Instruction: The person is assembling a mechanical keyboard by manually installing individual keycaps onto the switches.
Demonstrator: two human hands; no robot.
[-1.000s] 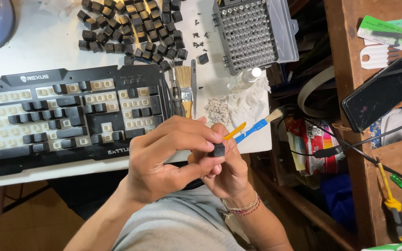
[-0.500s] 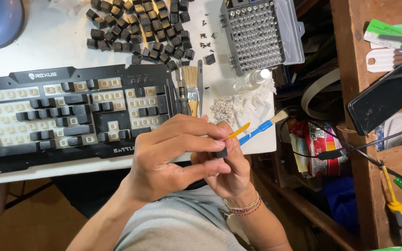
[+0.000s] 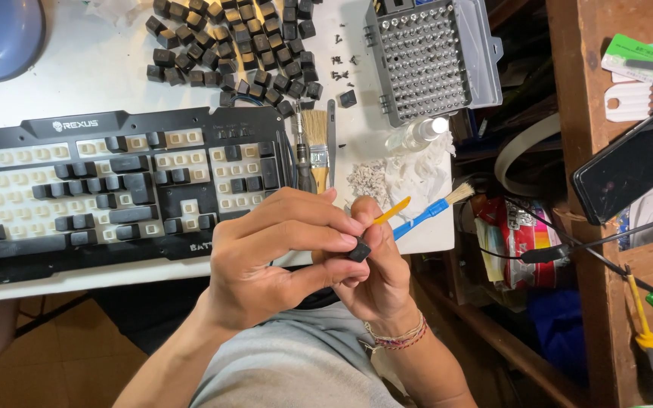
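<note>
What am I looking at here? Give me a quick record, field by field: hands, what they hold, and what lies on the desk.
left hand: pinches a black keycap
right hand: holds a small blue brush and an orange-handled tool, and supports the keycap from below
keyboard: black, many keys removed
loose keycaps: piled behind the keyboard
paintbrush: lies right of the keyboard
bit case: open, grey
spray bottle: on its side
desk: white
</note>
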